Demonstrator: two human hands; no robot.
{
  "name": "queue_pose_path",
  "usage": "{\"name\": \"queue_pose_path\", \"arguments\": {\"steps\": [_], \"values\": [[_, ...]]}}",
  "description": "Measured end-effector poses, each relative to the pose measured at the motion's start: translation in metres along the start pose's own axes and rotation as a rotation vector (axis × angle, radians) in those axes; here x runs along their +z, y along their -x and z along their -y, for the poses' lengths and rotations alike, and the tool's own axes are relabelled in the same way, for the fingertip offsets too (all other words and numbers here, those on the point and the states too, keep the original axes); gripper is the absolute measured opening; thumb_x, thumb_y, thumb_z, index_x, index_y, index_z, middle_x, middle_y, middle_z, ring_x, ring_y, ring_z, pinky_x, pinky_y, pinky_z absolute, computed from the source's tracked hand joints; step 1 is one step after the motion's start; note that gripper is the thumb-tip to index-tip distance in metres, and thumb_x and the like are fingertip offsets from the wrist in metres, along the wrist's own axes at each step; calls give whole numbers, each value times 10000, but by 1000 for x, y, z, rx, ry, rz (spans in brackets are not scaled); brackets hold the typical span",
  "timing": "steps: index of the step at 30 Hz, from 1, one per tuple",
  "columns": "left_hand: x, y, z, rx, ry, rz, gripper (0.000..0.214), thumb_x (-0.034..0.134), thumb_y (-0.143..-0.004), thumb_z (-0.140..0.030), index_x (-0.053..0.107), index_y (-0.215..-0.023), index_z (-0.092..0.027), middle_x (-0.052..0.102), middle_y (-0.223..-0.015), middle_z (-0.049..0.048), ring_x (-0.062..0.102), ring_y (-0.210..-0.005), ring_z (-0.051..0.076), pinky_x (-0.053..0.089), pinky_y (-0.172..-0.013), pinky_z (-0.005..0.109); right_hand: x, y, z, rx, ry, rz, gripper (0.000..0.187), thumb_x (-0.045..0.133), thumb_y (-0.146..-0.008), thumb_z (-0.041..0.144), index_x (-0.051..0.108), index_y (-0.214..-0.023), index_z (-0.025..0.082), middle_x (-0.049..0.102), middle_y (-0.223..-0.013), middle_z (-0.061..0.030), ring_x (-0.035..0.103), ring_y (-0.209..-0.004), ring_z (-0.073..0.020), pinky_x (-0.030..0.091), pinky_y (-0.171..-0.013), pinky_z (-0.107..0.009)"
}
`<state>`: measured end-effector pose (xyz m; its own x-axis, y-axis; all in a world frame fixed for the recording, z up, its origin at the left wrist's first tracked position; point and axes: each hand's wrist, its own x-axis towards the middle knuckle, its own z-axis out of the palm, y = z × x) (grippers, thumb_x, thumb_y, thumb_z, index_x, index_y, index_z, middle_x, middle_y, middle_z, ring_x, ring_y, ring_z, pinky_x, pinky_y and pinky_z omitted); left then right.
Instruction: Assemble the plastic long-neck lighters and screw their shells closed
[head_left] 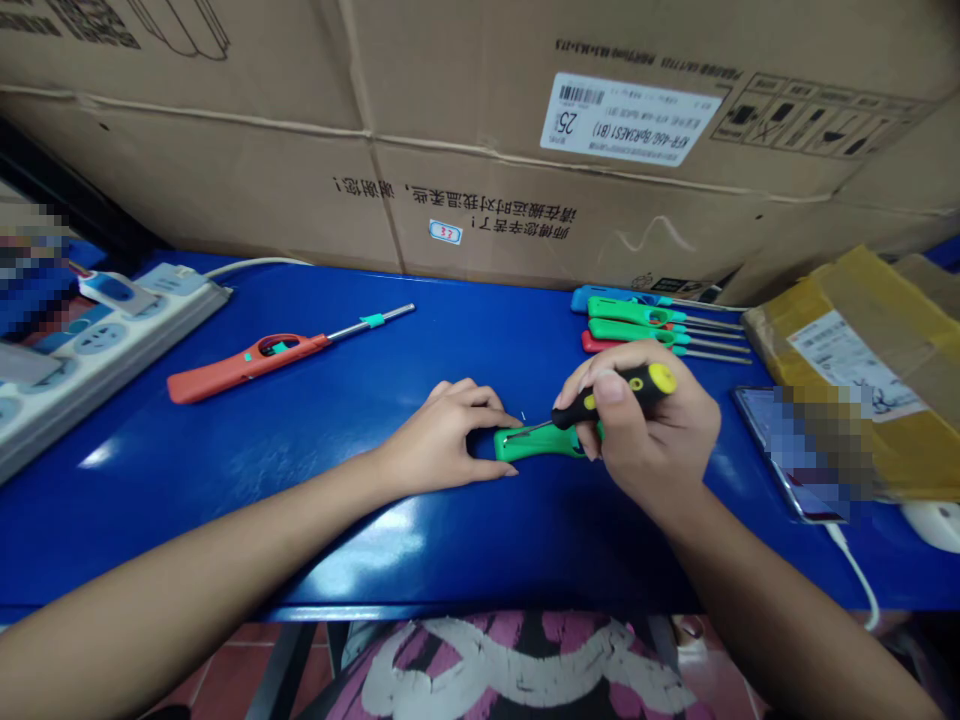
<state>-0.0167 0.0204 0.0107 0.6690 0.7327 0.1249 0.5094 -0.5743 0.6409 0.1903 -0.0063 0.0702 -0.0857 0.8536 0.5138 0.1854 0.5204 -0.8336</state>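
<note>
Green lighter [536, 441] lies flat on the blue table [300, 450] between my hands. My left hand [442, 435], at its nine o'clock, pinches its end with curled fingers, and my right hand [649, 430], at three o'clock, is closed around the screwdriver [622, 390]. This goes best, I judge, with the tip seated squarely and the body pinned flat. A red lighter [247, 365] lies at ten o'clock, a cardboard box [450, 150] walls off twelve, and spare lighters [637, 325] sit at one.
</note>
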Motion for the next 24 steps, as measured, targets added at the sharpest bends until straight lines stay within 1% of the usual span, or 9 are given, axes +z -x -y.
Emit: {"name": "queue_pose_path", "arguments": {"steps": [3, 7, 16, 24], "values": [[3, 1, -1, -4, 7, -18, 451, 828, -761, -498, 730, -1151, -293, 684, -1082, 23, 595, -1011, 234, 344, -890, 375, -3, 2, -4, -12, 28, 21, 148, 619, -967, 304, 588, -858, 209, 664, -702, 16, 555, -488, -76, 421, -430, -209], [3, 1, 0, -1, 12, -24, 449, 826, -767, -497, 728, -1155, -292, 679, -1080, 14, 600, -1013, 224, 335, -896, 368, -5, 3, -4, -4, 13, 25, 145, 605, -976, 297, 586, -862, 210, 663, -697, 18, 558, -505, -77, 422, -453, -211], [2, 0, 0, 1, 3, -20, 441, 820, -776, -495, 724, -1155, -290, 679, -1077, 13, 592, -997, 215, 329, -868, 354, -6, 5, -8, -13, 10, 58, 128, 605, -970, 282, 594, -864, 210, 648, -707, 20, 518, -475, -73, 406, -448, -223], [2, 1, 0, 3, 0, -13, 441, 817, -776, -502, 725, -1149, -285, 674, -1075, 10, 586, -991, 212, 325, -848, 349, -4, 6, -11, -8, -7, 87, 121, 611, -962, 288, 593, -878, 203, 664, -739, -4, 572, -527, -96, 427, -446, -222]]}}
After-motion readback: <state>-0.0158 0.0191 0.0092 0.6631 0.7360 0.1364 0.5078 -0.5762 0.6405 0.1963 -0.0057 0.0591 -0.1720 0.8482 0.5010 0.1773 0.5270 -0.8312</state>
